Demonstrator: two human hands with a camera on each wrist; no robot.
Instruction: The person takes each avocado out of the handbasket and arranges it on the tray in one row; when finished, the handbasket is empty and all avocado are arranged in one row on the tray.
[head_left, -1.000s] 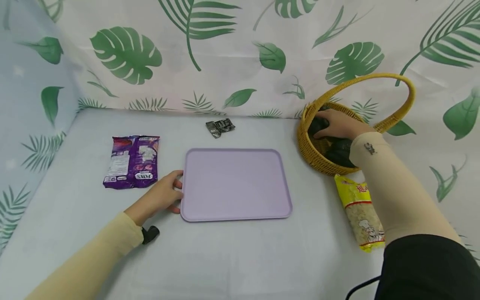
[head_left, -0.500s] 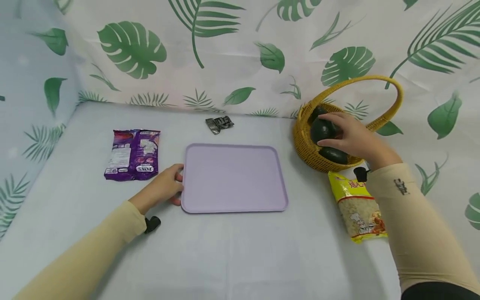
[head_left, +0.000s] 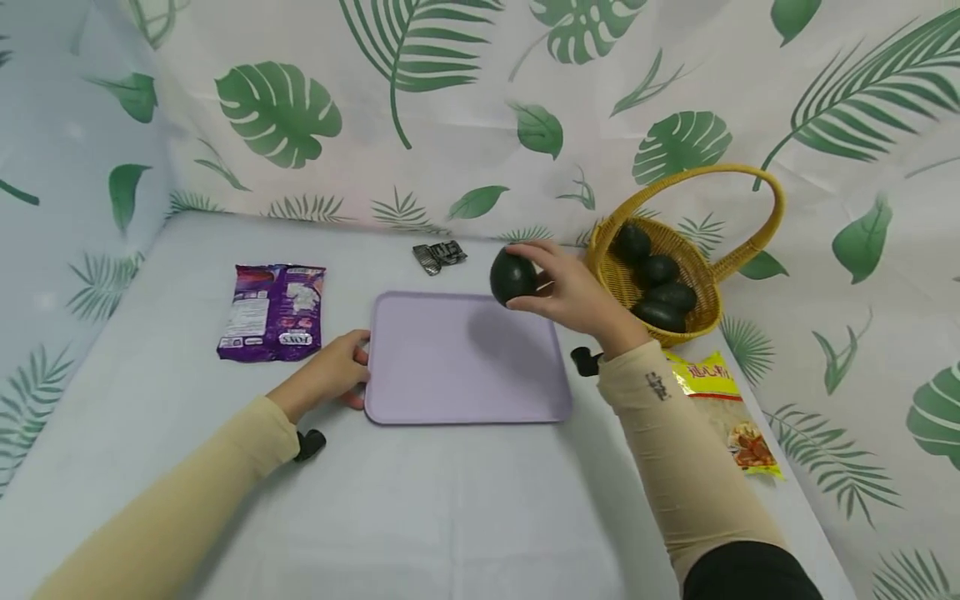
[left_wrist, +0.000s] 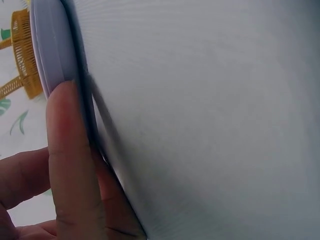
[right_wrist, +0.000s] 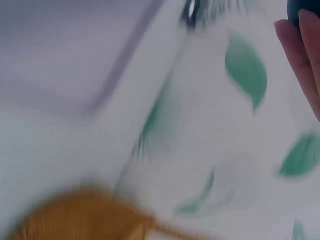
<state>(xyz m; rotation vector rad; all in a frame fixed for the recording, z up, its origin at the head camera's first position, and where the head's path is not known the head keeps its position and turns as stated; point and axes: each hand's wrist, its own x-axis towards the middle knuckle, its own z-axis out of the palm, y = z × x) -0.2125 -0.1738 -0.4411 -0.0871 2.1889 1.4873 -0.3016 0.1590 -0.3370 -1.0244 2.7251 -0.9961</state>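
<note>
My right hand [head_left: 573, 292] holds a dark green avocado [head_left: 512, 276] between thumb and fingers, above the far right part of a flat lilac tray [head_left: 450, 375]. In the right wrist view only a bit of the avocado [right_wrist: 295, 11] shows beside my fingertips. My left hand [head_left: 330, 371] rests against the tray's left edge. The left wrist view has its fingers [left_wrist: 72, 155] fairly straight, one tip touching the tray's rim [left_wrist: 52, 50]. Several more avocados [head_left: 660, 315] lie in a yellow woven basket [head_left: 611, 275] at the back right.
A purple snack bag [head_left: 273, 312] lies left of the tray. Behind the tray is a small black-and-silver packet [head_left: 439, 255]. A yellow bag [head_left: 738, 417] lies below the basket, partly behind my right sleeve. A leaf-print cloth [head_left: 450, 108] hangs behind the table.
My right hand has lifted the avocado out of the basket and carried it left to above the tray. The left hand has stayed at the tray's edge.
</note>
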